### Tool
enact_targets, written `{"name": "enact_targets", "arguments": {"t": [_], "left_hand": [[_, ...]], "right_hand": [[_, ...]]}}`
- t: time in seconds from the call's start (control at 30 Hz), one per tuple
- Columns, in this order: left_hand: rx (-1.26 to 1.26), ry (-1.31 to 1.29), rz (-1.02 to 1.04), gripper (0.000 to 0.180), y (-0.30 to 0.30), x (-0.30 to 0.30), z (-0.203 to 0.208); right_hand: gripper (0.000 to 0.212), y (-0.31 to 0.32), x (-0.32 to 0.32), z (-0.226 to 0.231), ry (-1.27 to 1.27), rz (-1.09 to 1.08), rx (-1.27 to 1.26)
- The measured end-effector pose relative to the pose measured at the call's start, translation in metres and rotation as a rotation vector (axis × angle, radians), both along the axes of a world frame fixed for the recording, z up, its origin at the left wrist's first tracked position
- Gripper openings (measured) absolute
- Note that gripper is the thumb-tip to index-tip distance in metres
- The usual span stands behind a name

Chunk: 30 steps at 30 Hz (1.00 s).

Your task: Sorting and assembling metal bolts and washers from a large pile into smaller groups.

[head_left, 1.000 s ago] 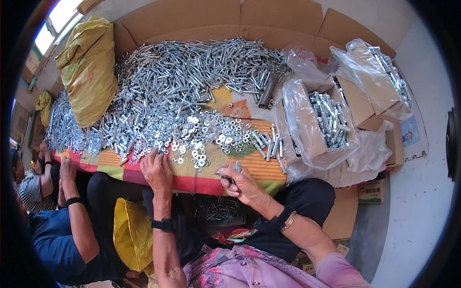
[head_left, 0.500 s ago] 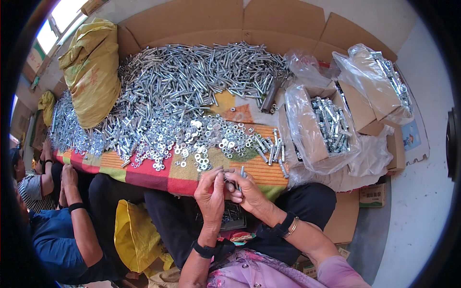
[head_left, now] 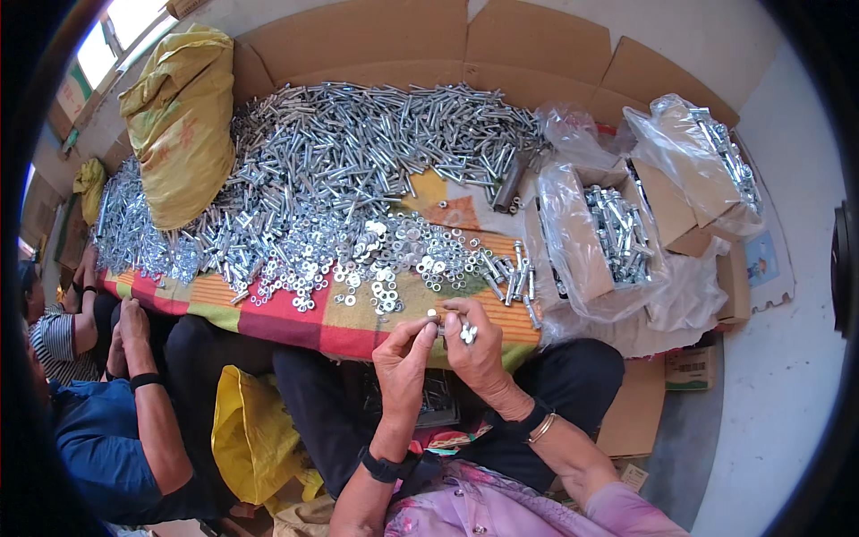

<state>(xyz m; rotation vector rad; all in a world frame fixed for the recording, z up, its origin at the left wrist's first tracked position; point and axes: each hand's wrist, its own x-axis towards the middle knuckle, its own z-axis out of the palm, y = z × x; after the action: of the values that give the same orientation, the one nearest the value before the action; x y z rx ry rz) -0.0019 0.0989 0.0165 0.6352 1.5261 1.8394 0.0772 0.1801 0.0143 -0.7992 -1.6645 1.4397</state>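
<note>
Over the front edge of the patterned cloth, my two hands are close together, fingertips nearly meeting. The thumb and forefinger of my left hand (head_left: 403, 356) pinch a small shiny metal piece (head_left: 432, 314), perhaps a washer or nut. My right hand (head_left: 480, 351) is closed around several bolts (head_left: 468, 333), whose bright ends stick out between the fingers; their shanks are mostly hidden. Just beyond lie loose washers (head_left: 385, 294) and nuts (head_left: 458, 259). A few assembled bolts (head_left: 519, 285) rest on the cloth to the right of them.
A large heap of metal bolts and sleeves (head_left: 358, 134) covers the far side. A plastic-lined carton (head_left: 591, 259) of bolts stands right, with another carton (head_left: 680, 197) behind it. Left are a yellow sack (head_left: 183, 134) and a co-worker's hands (head_left: 132, 327). A yellow bag (head_left: 250, 438) hangs below.
My right hand has turned, so the bolt ends now show between its fingers. My left hand has shifted slightly right and down, and a small bright piece shows at its fingertips.
</note>
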Motion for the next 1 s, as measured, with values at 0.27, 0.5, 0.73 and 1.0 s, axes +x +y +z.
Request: {"name": "enact_targets", "arguments": {"t": [0.27, 0.5, 0.73, 1.0], "left_hand": [[0.102, 0.046, 0.151, 0.016, 0.004, 0.018, 0.015], [0.089, 0.081, 0.159, 0.016, 0.002, 0.023, 0.007], [0.082, 0.02, 0.159, 0.016, 0.002, 0.03, 0.0], [-0.053, 0.163, 0.055, 0.015, -0.003, 0.024, -0.007]], "right_hand": [[0.01, -0.023, -0.015, -0.017, 0.29, -0.16, -0.394], [0.009, -0.033, -0.012, -0.013, 0.312, -0.216, -0.532], [0.01, -0.035, -0.011, -0.017, 0.14, -0.42, -0.079], [0.013, -0.035, 0.008, -0.014, 0.422, -0.057, -1.142]]}}
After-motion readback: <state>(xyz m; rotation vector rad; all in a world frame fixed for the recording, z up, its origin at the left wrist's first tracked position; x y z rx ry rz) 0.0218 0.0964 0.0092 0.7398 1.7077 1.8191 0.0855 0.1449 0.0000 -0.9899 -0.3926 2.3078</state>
